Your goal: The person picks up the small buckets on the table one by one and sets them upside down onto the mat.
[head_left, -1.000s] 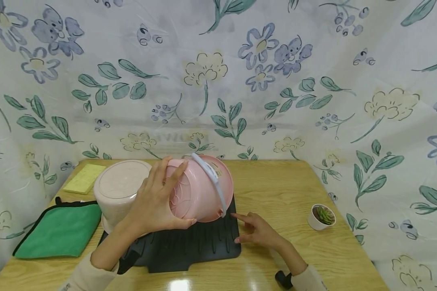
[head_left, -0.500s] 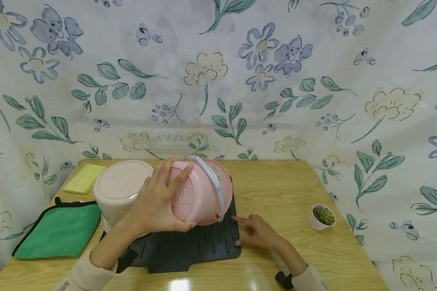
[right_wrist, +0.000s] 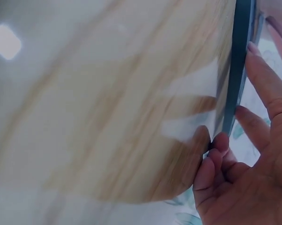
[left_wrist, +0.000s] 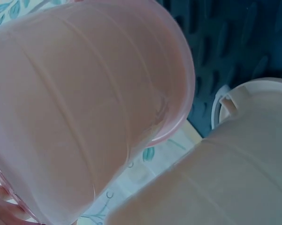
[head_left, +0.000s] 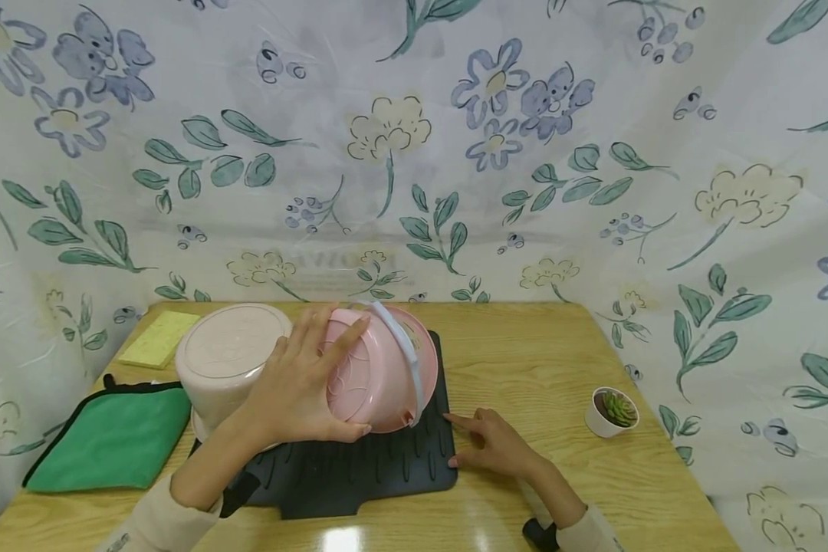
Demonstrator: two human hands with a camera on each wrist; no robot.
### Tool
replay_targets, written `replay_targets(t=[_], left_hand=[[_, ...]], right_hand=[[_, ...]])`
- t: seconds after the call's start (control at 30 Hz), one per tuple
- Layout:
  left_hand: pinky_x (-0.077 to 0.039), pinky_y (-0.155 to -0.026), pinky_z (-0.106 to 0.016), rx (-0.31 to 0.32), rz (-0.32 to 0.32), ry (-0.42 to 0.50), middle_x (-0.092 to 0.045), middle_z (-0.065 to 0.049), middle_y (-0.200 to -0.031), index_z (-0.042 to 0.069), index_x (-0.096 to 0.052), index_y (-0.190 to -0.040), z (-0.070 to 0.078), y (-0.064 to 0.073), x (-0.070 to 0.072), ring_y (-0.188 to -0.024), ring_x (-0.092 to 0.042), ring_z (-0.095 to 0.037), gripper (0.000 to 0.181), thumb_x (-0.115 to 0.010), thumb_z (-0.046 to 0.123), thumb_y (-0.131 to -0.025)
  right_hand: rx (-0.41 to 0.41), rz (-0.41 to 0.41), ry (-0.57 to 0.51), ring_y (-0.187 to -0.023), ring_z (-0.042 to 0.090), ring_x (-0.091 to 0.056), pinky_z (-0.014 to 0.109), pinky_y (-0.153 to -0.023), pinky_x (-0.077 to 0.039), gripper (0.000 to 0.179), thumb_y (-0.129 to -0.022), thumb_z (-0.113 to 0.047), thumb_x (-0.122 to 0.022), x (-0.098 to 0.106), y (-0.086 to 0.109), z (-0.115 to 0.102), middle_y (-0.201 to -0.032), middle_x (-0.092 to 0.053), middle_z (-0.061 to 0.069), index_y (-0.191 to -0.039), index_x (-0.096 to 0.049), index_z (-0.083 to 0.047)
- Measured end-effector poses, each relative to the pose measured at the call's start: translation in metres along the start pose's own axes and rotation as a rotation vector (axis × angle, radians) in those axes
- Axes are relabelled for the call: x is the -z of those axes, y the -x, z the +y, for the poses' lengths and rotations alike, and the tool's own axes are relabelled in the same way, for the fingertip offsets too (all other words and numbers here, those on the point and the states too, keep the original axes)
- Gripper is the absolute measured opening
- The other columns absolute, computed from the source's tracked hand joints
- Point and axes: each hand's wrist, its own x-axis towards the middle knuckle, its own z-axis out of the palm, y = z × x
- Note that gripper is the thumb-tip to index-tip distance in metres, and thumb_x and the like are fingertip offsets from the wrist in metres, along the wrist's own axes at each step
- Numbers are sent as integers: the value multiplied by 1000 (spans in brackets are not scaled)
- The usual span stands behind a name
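My left hand [head_left: 293, 387] grips a pink bucket [head_left: 386, 383] around its base, thumb below and fingers over the top. The bucket is tilted, its mouth turned right and away over the black drying mat [head_left: 359, 475], with a pale blue handle [head_left: 407, 345] across its side. In the left wrist view the pink bucket [left_wrist: 84, 103] fills much of the frame; fingers show at the lower left. My right hand [head_left: 500, 445] touches the mat's right edge with index finger and thumb; in the right wrist view, its other fingertips [right_wrist: 204, 176] are at the tabletop.
A cream bucket [head_left: 231, 353] stands upside down left of the pink one. Further left lie a green cloth [head_left: 110, 437] with black trim and a yellow sponge [head_left: 159, 337]. A small potted succulent [head_left: 610, 412] stands at right. A floral curtain [head_left: 386, 192] hangs behind the table.
The pink bucket has come down a little and its rim has shifted slightly left, in my left hand's grip. My right hand has stayed nearly still at the mat's edge.
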Motion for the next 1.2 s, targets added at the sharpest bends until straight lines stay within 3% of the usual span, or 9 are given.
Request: replay_targets(t=[0.2, 0.4, 0.67, 0.9, 1.03, 1.2], left_hand=[[-43, -89, -70, -6, -31, 0, -28, -17, -155, 35, -24, -157, 3, -5, -12, -139, -28, -36, 127, -77, 78, -50], [-45, -84, -67, 18, -69, -41, -27, -18, -155, 35, -20, -158, 3, -9, -21, -139, -28, -40, 128, -73, 82, -51], [-46, -80, -65, 67, -144, -63, -27, -17, -150, 31, -23, -158, 9, -24, -26, -132, -30, -38, 123, -69, 82, -56], [-48, -74, -64, 71, -165, -90, -26, -20, -149, 28, -21, -158, 8, -33, -29, -127, -34, -40, 119, -66, 80, -60], [-45, -78, -69, 92, -184, -66, -25, -22, -150, 28, -23, -158, 7, -39, -31, -128, -34, -42, 120, -69, 78, -59], [-37, -89, -76, 147, -266, -10, -21, -22, -154, 31, -18, -159, 8, -48, -32, -136, -28, -46, 122, -72, 75, -58]], right_hand=[[33, 20, 5, -70, -4, -16, 20, -65, -23, 69, -79, -36, -82, -1, 1, 2, -72, -39, 1, -139, -59, -9], [0, 5, -8, -69, 3, -23, 21, -65, -23, 70, -80, -40, -81, -2, 0, 5, -74, -36, -3, -140, -58, -12], [15, 30, -20, -70, -3, -17, 21, -65, -23, 69, -79, -36, -82, -3, 2, 8, -75, -35, -4, -139, -59, -11], [35, 41, -28, -70, -5, -17, 19, -65, -23, 68, -79, -35, -83, -5, 1, 7, -75, -35, -5, -138, -60, -11], [31, 43, -27, -71, -5, -16, 19, -65, -23, 68, -78, -35, -83, -5, 1, 8, -74, -37, -3, -138, -60, -11], [3, 37, -37, -71, -4, -18, 20, -65, -23, 69, -79, -37, -83, -5, 1, 8, -76, -36, -5, -139, -60, -12]])
